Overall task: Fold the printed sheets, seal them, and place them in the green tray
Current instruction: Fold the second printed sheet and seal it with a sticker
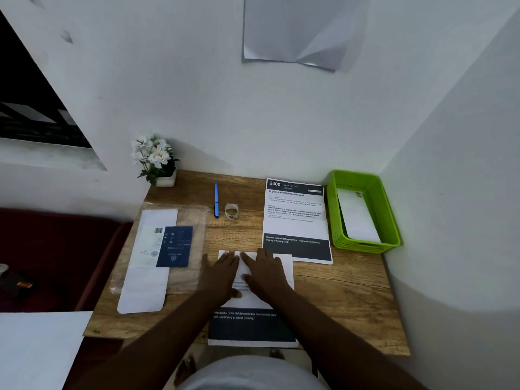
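Fingers of both hands lie straight and slightly spread, pressed flat on the folded-over top part of a printed sheet (253,302) near the front edge of the desk (351,291). The left hand (221,273) and the right hand (266,273) sit side by side, fingertips almost meeting along the fold; neither pinches anything.

The sheet's dark bottom band hangs just over the desk's front edge, so uneven pressure could make it slide or skew, giving a crooked crease. If one hand pushes harder than the other, the flap may creep sideways and the edges would not line up. The second printed sheet (297,220) lies flat just beyond the right hand, its near corner touching or overlapping the one being folded; a sweep along the crease could drag it. The roll of tape (232,211), likely the sealing material, stands beside a blue pen (216,199), well within reach but easy to knock while reaching.

The green tray (365,211) sits at the far right corner and already holds a white folded piece whose details are too faint to read. The hands cover the crease itself, so how sharp it is cannot be told. Packets in clear plastic (160,249) lie on the left; their print is too small to make out.
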